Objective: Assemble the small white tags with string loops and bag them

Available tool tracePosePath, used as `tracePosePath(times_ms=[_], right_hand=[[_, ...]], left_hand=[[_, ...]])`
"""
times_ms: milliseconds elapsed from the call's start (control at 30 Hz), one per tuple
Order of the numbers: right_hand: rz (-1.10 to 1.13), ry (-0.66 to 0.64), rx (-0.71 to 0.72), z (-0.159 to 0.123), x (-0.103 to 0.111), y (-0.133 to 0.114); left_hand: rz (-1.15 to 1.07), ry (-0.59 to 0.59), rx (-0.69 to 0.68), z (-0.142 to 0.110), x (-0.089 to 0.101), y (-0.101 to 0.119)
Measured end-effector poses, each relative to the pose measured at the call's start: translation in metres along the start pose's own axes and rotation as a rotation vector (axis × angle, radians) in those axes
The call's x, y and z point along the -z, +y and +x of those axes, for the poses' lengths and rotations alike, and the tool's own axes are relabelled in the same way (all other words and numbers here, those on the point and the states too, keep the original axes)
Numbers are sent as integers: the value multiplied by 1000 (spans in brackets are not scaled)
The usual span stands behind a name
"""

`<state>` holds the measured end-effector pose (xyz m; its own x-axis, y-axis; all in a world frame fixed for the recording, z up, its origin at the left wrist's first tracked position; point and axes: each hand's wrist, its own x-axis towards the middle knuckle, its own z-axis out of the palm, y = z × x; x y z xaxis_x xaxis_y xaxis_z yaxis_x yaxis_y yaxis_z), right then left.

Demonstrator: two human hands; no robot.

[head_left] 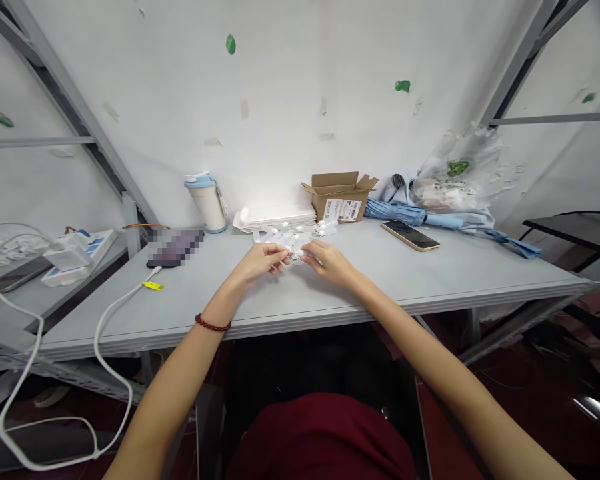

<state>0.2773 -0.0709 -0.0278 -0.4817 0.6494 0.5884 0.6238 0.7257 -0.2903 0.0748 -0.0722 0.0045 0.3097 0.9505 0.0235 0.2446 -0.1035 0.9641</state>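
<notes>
My left hand (265,259) and my right hand (334,265) meet over the middle of the table, fingertips pinched together. Between them is a small white piece (297,255) with a thin, pale loop below it; its exact kind is too small to make out. Fingers cover part of it. Just beyond the hands lies a loose group of small white and see-through pieces (325,228), several of them overlapping. Behind that group rests a stack of flat white cartons (277,215). A beaded bracelet (213,323) circles my left wrist.
An open cardboard box (343,200) stands at the back, right of a pale tumbler (207,203). A phone (410,235), a folded blue umbrella (397,212) and a plastic bag (453,173) lie rightward. At left, a white cable (103,327) hangs over the table edge (180,339).
</notes>
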Motion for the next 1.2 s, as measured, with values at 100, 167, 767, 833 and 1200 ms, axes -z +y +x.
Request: tracePosePath(times_ms=[100,167,767,833,1200], right_hand=[[4,3,10,0,0,0],[3,11,21,0,-1,1],[-17,8,14,0,-3,5],[2,15,23,0,-4,5],[101,10,90,0,-5,3]], left_hand=[[-5,-11,-3,1,1,-2],[-7,-14,-7,2,1,-3],[32,-6,5,0,1,-1],[58,-12,7,-1,0,1],[118,-39,-20,-3,1,4]])
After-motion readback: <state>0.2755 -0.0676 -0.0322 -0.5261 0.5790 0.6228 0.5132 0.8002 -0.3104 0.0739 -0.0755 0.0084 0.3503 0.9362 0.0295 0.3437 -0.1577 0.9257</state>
